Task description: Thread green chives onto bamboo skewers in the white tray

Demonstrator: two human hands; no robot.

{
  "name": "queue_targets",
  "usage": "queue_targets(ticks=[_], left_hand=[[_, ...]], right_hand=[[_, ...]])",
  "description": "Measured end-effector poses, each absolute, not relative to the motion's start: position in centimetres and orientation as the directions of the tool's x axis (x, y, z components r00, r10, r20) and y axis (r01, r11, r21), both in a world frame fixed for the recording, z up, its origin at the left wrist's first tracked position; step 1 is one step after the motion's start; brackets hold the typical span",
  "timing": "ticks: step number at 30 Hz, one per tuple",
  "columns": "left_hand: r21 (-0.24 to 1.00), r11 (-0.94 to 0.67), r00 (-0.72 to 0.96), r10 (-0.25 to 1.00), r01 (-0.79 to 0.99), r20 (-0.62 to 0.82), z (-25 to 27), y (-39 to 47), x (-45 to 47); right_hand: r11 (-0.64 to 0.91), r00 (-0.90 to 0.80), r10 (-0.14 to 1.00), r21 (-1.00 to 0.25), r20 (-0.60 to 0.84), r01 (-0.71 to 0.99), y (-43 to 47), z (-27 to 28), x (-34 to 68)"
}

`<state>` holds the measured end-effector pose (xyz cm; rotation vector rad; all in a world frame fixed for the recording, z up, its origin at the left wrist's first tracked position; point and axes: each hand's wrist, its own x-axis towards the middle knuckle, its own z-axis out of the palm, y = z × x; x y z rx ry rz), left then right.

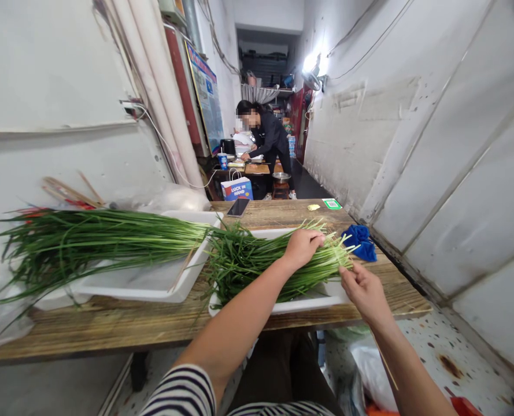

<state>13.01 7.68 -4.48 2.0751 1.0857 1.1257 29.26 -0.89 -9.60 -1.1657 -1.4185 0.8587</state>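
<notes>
From the head camera, the left hand (302, 245) is resting palm down on a bunch of chives (257, 263), its fingers curled over the stalks and pressing them near their pale cut ends. The right hand (363, 289) is sitting just beside those ends, a little nearer the body, with thumb and fingertips pinching a thin stalk that is sticking out of the bunch. The two hands are working close together but are not touching each other.

The chives are lying crosswise in a white tray (321, 300) directly under the left hand, their leafy tops trailing away to that hand's left. Further to the left of both hands, a second white tray (152, 283) is holding a larger bundle of long greens (92, 240) that is spilling over its far edge. Both trays are sitting on a wooden table (152, 323) beneath the hands.

Just beyond the right hand, a blue cloth (361, 241) is lying on the table edge. Ahead of the left hand, a dark phone (238, 207) is lying flat, with a green sticker (332, 203) to its right. Well beyond the hands, down the narrow passage, another person (267, 141) is bending over a separate table.
</notes>
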Motion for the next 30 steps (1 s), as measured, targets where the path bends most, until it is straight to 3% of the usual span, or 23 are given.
queue_targets(ticks=[30], left_hand=[[0.803,-0.496,0.289,0.863,0.329,0.415,-4.87,8.03,13.15]], right_hand=[[0.276,0.046,0.955,-0.935,0.292,0.222,-0.82,-9.90,29.43]])
